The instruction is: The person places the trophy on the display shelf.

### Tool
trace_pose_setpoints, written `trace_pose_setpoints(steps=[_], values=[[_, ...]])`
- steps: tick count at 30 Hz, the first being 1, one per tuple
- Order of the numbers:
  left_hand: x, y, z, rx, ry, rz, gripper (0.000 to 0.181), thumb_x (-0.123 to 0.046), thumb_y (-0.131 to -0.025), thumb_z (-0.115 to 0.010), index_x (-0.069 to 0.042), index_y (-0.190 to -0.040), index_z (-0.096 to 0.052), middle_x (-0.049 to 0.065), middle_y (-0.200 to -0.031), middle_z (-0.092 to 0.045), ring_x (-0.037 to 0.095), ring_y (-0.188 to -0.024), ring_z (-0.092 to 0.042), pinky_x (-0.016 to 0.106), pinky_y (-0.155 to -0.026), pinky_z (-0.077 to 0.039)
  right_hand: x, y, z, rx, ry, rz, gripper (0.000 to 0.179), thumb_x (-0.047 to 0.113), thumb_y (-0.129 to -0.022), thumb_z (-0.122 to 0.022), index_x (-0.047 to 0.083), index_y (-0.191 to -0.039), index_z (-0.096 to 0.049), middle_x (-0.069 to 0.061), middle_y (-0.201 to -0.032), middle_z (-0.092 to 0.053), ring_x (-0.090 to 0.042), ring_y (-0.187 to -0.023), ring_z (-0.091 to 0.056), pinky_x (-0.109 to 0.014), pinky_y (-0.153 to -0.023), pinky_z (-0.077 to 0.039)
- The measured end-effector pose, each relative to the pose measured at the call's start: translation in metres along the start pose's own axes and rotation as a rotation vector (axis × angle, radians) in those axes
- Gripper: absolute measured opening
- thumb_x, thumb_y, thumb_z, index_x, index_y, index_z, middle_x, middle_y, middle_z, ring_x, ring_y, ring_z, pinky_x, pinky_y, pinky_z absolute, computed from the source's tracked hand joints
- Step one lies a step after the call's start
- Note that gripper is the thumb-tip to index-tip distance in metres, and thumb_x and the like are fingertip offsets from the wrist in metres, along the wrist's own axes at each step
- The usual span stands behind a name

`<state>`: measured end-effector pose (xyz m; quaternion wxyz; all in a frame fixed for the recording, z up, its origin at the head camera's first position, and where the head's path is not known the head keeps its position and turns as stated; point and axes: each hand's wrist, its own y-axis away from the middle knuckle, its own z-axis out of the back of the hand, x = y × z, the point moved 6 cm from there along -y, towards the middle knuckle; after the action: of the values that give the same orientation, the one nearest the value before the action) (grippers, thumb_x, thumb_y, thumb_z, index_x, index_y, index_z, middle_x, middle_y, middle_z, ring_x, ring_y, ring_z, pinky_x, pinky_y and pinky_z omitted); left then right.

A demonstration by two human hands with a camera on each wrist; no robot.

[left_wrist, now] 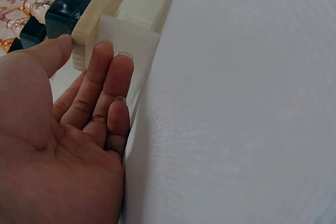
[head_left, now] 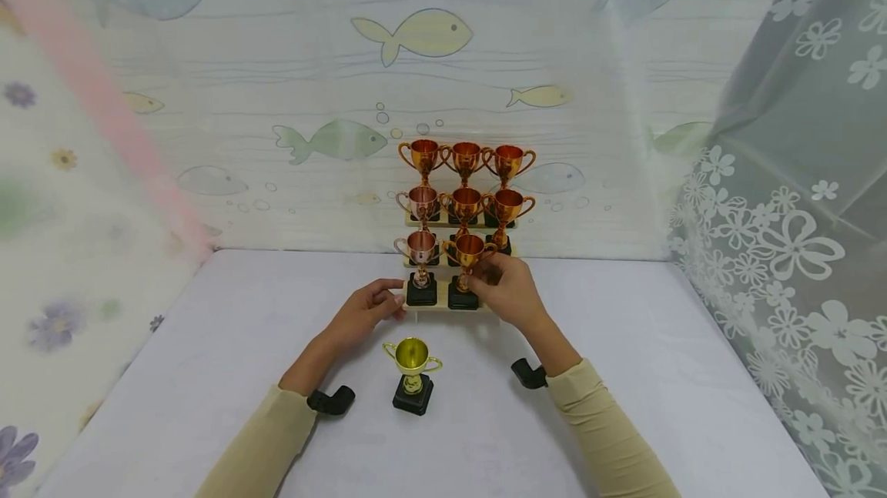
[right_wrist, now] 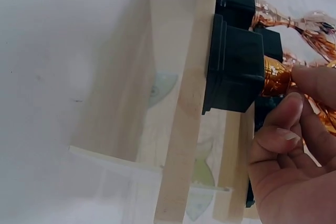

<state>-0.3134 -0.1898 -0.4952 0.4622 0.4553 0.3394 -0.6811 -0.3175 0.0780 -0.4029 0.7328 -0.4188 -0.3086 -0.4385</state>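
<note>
A tiered wooden display stand (head_left: 444, 308) holds rows of small trophy cups on black bases. At the front tier's left end, my left hand (head_left: 367, 312) holds the stand, thumb on the board's corner and fingers curled against its end (left_wrist: 79, 59). With thumb and forefinger, my right hand (head_left: 509, 288) pinches the stem of an orange-copper trophy (head_left: 466, 252) whose base is on the front tier. To its left stands a rose-pink trophy (head_left: 421, 290). A gold trophy (head_left: 412, 359) stands on the table in front of the stand, apart from both hands.
Orange trophies (head_left: 508, 163) fill the back tier; the middle tier carries a pink one (head_left: 423, 202) and orange ones. White cloth covers the table (head_left: 596, 421). A fish-patterned curtain (head_left: 305, 44) hangs behind, with a flowered sheer curtain (head_left: 797, 252) at right.
</note>
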Motion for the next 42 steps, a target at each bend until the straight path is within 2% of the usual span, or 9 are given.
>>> trace_pose_setpoints(steps=[6, 12, 19, 22, 26, 32, 37, 42], values=[[0.001, 0.0, 0.0, 0.003, 0.002, -0.001, 0.046, -0.027, -0.11, -0.059, -0.008, -0.151, -0.053, 0.012, -0.105, -0.075, 0.025, -0.101, -0.072, 0.039, -0.098, -0.053, -0.004, 0.001, -0.001, -0.021, 0.015, 0.004, 0.011, 0.01, -0.09, -0.082, 0.004, -0.09, -0.073, -0.007, -0.083, -0.072, -0.016, -0.068, -0.06, -0.026, -0.06, -0.049], [-0.001, 0.0, -0.001, 0.002, 0.002, 0.001, 0.045, -0.027, -0.11, -0.059, -0.008, -0.151, -0.053, 0.012, -0.105, -0.075, 0.025, -0.101, -0.072, 0.043, -0.099, -0.053, -0.008, 0.002, -0.004, -0.023, -0.005, -0.031, 0.016, 0.011, -0.091, -0.083, 0.005, -0.098, -0.07, -0.007, -0.089, -0.073, -0.018, -0.076, -0.065, -0.026, -0.065, -0.053], [-0.002, 0.0, -0.001, 0.002, -0.001, -0.003, 0.046, -0.027, -0.11, -0.059, -0.007, -0.151, -0.053, 0.011, -0.104, -0.075, 0.025, -0.101, -0.072, 0.042, -0.098, -0.054, -0.008, 0.006, -0.004, 0.027, 0.048, -0.026, 0.022, 0.011, -0.089, -0.084, 0.008, -0.085, -0.063, -0.003, -0.076, -0.065, -0.016, -0.064, -0.057, -0.026, -0.057, -0.047], [-0.001, 0.0, -0.001, 0.003, 0.002, -0.004, 0.046, -0.027, -0.11, -0.059, -0.007, -0.151, -0.052, 0.011, -0.104, -0.075, 0.025, -0.1, -0.072, 0.041, -0.098, -0.054, -0.005, 0.009, -0.006, 0.086, 0.054, -0.004, 0.024, 0.012, -0.088, -0.085, 0.011, -0.081, -0.062, 0.0, -0.072, -0.061, -0.014, -0.062, -0.053, -0.026, -0.056, -0.044], [-0.001, 0.001, -0.001, 0.004, 0.004, -0.007, 0.047, -0.027, -0.11, -0.059, -0.007, -0.151, -0.052, 0.011, -0.104, -0.074, 0.025, -0.1, -0.072, 0.039, -0.098, -0.054, 0.0, 0.014, -0.01, 0.18, 0.025, 0.062, 0.023, 0.01, -0.088, -0.086, 0.012, -0.082, -0.064, 0.001, -0.075, -0.061, -0.014, -0.063, -0.052, -0.026, -0.057, -0.044], [0.0, 0.001, -0.002, 0.008, 0.018, -0.008, 0.047, -0.027, -0.11, -0.058, -0.006, -0.152, -0.051, 0.013, -0.105, -0.074, 0.026, -0.101, -0.072, 0.039, -0.098, -0.054, 0.003, 0.02, -0.023, 0.374, 0.005, 0.159, 0.014, 0.008, -0.09, -0.084, 0.012, -0.096, -0.072, 0.003, -0.083, -0.065, -0.013, -0.071, -0.056, -0.026, -0.062, -0.046], [0.001, -0.001, -0.001, -0.002, 0.012, -0.004, 0.046, -0.029, -0.11, -0.059, -0.008, -0.151, -0.053, 0.013, -0.104, -0.075, 0.027, -0.1, -0.072, 0.044, -0.099, -0.053, 0.014, 0.028, -0.038, 0.556, 0.001, 0.199, 0.017, 0.008, -0.092, -0.082, 0.013, -0.107, -0.075, 0.006, -0.085, -0.068, -0.012, -0.075, -0.059, -0.027, -0.065, -0.047], [0.002, -0.002, -0.001, -0.007, 0.005, -0.002, 0.046, -0.029, -0.11, -0.059, -0.009, -0.15, -0.054, 0.011, -0.102, -0.074, 0.026, -0.1, -0.072, 0.045, -0.099, -0.053, 0.022, 0.034, -0.049, 0.623, -0.011, 0.219, 0.02, 0.006, -0.092, -0.08, 0.01, -0.111, -0.076, 0.008, -0.084, -0.069, -0.008, -0.075, -0.06, -0.026, -0.065, -0.049]])
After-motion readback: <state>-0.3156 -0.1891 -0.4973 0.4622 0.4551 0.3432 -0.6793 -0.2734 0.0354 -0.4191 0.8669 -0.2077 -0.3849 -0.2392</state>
